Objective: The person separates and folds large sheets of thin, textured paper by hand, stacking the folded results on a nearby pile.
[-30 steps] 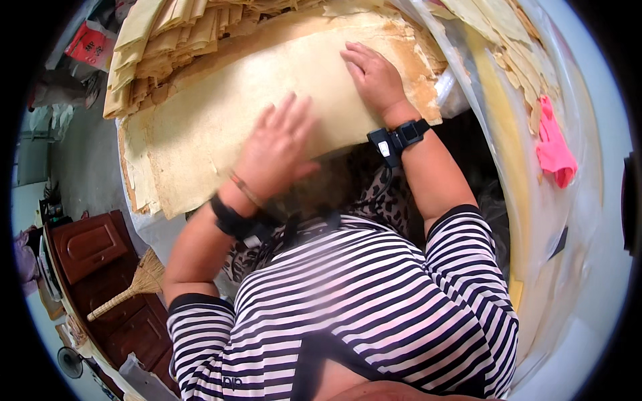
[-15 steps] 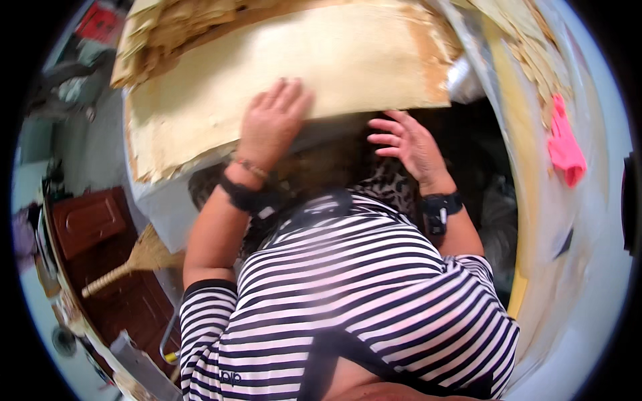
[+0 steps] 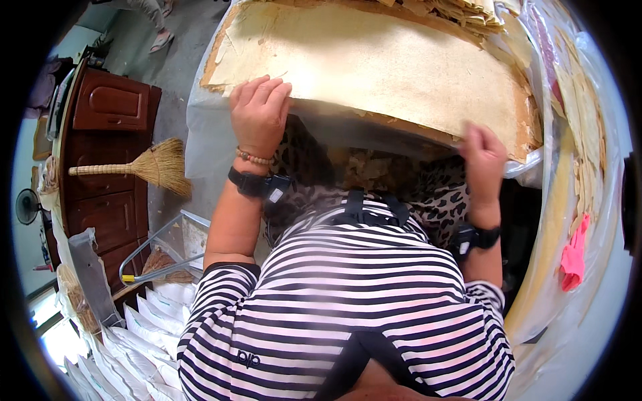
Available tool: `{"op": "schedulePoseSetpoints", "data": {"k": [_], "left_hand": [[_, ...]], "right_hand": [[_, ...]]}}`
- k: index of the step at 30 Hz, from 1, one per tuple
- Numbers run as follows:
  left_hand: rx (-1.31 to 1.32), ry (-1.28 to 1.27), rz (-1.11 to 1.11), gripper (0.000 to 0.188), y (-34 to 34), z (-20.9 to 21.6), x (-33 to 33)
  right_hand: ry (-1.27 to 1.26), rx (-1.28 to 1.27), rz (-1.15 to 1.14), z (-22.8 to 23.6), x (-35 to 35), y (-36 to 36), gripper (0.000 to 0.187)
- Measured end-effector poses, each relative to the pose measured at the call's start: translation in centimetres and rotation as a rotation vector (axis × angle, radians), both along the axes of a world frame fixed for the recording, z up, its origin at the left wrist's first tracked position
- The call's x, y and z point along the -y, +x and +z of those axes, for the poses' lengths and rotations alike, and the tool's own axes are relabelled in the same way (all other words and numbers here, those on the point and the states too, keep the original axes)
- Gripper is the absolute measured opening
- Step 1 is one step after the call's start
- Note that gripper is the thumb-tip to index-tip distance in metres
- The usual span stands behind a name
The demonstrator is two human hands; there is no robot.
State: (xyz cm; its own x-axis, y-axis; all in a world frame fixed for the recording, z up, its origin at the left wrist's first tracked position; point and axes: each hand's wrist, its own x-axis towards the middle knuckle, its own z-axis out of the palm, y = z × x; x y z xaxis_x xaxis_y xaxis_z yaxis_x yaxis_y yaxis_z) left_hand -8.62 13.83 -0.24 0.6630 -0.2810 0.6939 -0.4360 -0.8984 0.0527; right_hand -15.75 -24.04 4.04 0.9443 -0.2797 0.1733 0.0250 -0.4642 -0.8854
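Note:
A broad cream sheet (image 3: 374, 63) with ragged, brownish edges lies flat in front of me; it looks like thin veneer or heavy paper, I cannot tell which. My left hand (image 3: 259, 110) is at its near left edge, fingers bent over the border and the thumb hidden. At the near right edge, my right hand (image 3: 484, 157) is curled into a pinch. Motion blurs its fingertips, so whatever is between them cannot be made out.
More ragged sheets (image 3: 461, 15) are stacked at the far side. Plastic-covered sheets (image 3: 582, 127) and a pink glove-like cloth (image 3: 574, 257) lie to the right. On the left are a straw broom (image 3: 160, 167), a red-brown cabinet (image 3: 107, 103) and white sacks (image 3: 144, 327). A person's foot (image 3: 161, 42) shows far left.
My view has turned, so the sheet now appears farther right. My left hand has moved from the sheet's surface to its near edge. The right hand's spread fingers have closed at the edge.

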Motion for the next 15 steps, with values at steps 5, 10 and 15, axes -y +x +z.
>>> {"op": "schedulePoseSetpoints", "data": {"k": [5, 10, 15], "left_hand": [[0.089, -0.007, 0.009, 0.018, -1.4, 1.0, -0.1], [0.095, 0.007, -0.003, 0.023, -2.0, 2.0, -1.5], [-0.014, -0.503, 0.233, 0.033, -3.4, 0.0, -3.5]], "right_hand": [[-0.524, 0.466, 0.601, 0.3, -13.1, 6.0, 0.033], [-0.639, 0.425, 0.713, -1.5, -16.7, 9.6, 0.026], [-0.504, 0.315, 0.722, -1.3, -16.8, 9.6, 0.021]]}}
